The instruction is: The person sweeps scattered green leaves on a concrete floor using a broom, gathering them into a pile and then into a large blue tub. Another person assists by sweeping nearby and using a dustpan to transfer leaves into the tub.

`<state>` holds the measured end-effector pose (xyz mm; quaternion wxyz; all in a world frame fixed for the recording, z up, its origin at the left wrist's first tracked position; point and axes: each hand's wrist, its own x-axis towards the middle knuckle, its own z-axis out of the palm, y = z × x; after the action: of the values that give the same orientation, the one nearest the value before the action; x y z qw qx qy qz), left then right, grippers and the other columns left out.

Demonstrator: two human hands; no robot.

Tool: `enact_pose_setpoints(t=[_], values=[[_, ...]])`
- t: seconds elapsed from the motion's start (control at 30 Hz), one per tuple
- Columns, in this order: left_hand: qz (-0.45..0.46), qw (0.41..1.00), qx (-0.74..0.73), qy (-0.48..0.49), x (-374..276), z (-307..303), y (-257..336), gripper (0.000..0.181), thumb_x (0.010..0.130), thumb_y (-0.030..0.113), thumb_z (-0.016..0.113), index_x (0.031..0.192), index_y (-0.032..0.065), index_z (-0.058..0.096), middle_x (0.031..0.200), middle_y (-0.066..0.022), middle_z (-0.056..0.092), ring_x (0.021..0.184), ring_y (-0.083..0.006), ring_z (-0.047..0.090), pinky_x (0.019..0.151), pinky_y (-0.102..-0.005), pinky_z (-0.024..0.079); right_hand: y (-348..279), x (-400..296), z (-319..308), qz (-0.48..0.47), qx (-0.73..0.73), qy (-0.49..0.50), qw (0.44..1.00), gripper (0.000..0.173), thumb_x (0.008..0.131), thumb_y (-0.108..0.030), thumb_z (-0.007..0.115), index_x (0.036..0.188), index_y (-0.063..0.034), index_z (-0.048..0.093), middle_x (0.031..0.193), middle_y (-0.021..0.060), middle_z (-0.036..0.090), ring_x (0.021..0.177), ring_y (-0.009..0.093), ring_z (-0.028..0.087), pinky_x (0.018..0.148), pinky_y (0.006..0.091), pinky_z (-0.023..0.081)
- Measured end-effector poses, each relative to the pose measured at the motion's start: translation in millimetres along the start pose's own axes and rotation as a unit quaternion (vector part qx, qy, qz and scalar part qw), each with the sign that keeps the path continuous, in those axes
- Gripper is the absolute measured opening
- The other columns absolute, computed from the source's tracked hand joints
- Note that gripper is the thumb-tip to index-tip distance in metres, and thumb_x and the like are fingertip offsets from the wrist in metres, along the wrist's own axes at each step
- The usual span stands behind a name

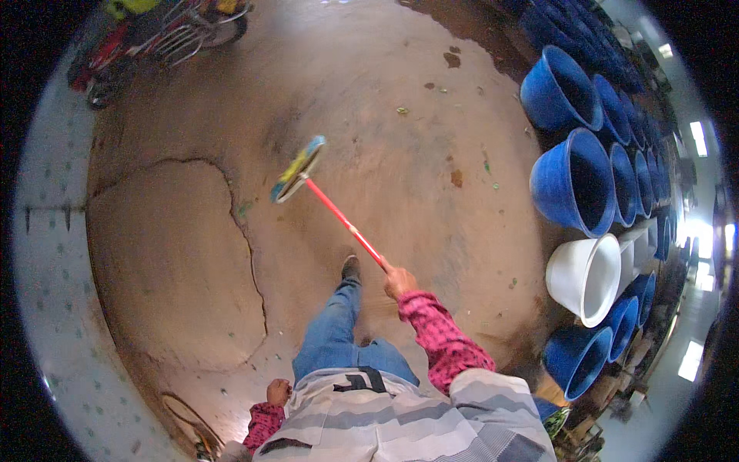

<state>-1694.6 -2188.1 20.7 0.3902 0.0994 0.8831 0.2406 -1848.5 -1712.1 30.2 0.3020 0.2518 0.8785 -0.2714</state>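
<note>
My right hand [399, 281] is closed around the red handle of a push broom [348, 224], held out in front of me. The broom's wide head, with blue and yellow bristles [298, 168], lies up and left of that hand, at or just above the concrete floor [369, 115]; the exact contact is unclear. My left hand [279, 392] hangs beside my left hip, away from the broom, its fingers curled, and no object shows in it. One of my shoes [351, 268] stands forward below the handle.
Blue plastic tubs [573, 182] and a white tub [583, 280] line the right side. At the upper left stands a red motorcycle [167, 40]. A long crack [252, 260] runs through the floor, near a pale wall [52, 254]. A hose or cable [193, 416] lies lower left.
</note>
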Motion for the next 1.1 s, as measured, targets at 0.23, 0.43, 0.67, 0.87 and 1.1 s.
enact_pose_setpoints(t=[0.23,0.43,0.67,0.87,1.1], values=[[-0.329,0.866,-0.373,0.054,74.6,-80.6,41.7,0.016,0.078,0.015,0.043,0.087,0.0026,0.048,0.064,-0.0086,0.052,0.049,-0.0153,0.051,0.04,-0.0266,0.043,-1.8,78.8,-60.2,-0.009,-0.062,-0.065,0.996,0.047,0.074,-0.011,0.039,0.117,-0.0292,0.041,0.088,0.0155,0.057,0.081,0.032,0.055,0.068,0.041,0.043],[-0.035,0.984,-0.156,0.08,120.6,-75.0,76.1,0.017,0.078,0.017,0.045,0.081,0.0015,0.051,0.063,-0.0084,0.053,0.053,-0.0177,0.052,0.045,-0.0309,0.043,107.6,10.2,-133.5,0.062,-0.027,-0.066,0.996,0.035,0.076,-0.018,0.042,0.11,-0.0227,0.049,0.077,0.0157,0.057,0.069,0.031,0.055,0.06,0.0405,0.041],[-0.116,0.966,-0.193,0.126,165.2,-60.5,130.9,0.026,0.076,0.023,0.043,0.069,0.0028,0.058,0.065,-0.0127,0.055,0.065,-0.0286,0.053,0.062,-0.0371,0.041,110.7,29.4,-243.1,0.032,-0.114,0.013,0.993,0.03,0.078,-0.021,0.043,0.107,-0.0195,0.051,0.086,0.0174,0.056,0.077,0.035,0.054,0.065,0.0422,0.043],[-0.152,0.977,-0.12,0.089,226.0,-111.1,169.5,0.025,0.077,0.021,0.042,0.075,0.0026,0.059,0.067,-0.0134,0.057,0.062,-0.0257,0.054,0.059,-0.0358,0.042,47.2,218.8,-290.0,-0.025,-0.046,0.085,0.995,0.032,0.08,-0.025,0.041,0.111,-0.0226,0.048,0.084,0.0197,0.055,0.078,0.036,0.053,0.063,0.0435,0.042],[-0.26,0.91,-0.31,0.093,247.9,-188.8,257.5,0.017,0.079,0.014,0.045,0.072,0.0012,0.054,0.062,-0.0059,0.054,0.054,-0.0115,0.049,0.049,-0.0236,0.039,34.2,380.0,-296.6,0.027,0.029,0.05,0.998,0.024,0.08,-0.021,0.038,0.1,-0.0143,0.05,0.085,0.0187,0.055,0.077,0.036,0.053,0.065,0.0436,0.041]])
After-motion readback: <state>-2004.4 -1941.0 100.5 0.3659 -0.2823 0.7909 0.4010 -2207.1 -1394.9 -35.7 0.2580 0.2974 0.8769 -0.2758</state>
